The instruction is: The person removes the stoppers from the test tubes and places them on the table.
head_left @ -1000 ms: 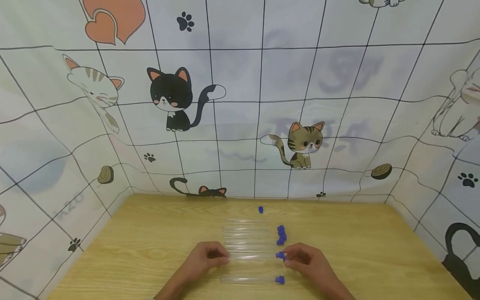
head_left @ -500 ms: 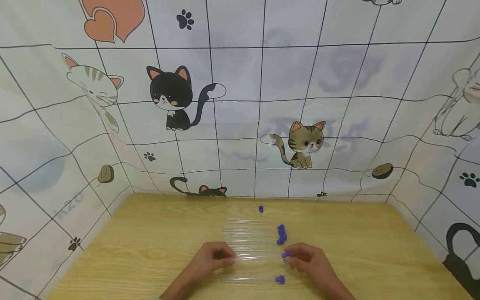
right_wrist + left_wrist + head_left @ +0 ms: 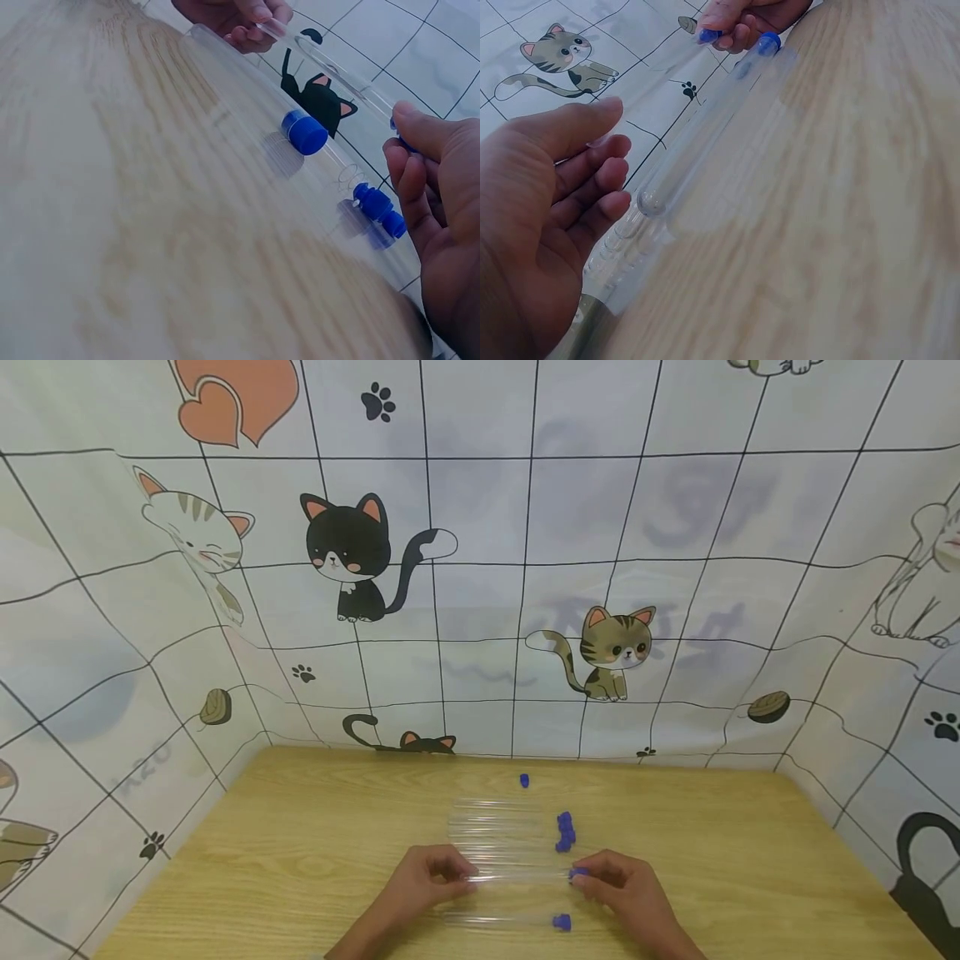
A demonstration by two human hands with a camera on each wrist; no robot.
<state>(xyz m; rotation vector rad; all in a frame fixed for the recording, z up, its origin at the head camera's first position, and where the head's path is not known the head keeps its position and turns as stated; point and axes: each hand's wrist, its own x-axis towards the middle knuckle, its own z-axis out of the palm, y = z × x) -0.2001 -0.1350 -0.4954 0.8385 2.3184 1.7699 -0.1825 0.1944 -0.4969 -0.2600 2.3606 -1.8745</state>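
Note:
My left hand pinches the left end of a clear test tube between thumb and fingers. At the tube's right end, my right hand pinches a blue cap, mostly covered by its fingers. The cap sits right at the tube's mouth. In the right wrist view the held tube spans between both hands, raised above the table. Nearer the front lies another tube with a blue cap in its right end.
Several clear tubes lie side by side behind the hands on the wooden table. A clump of blue caps is to their right, and one loose cap lies farther back. A cat-print cloth encloses the table's back and sides.
My left hand has moved right and now holds the tube, which has shifted right from the row's front. The cap in my right hand has moved slightly right, with the tube's end against it.

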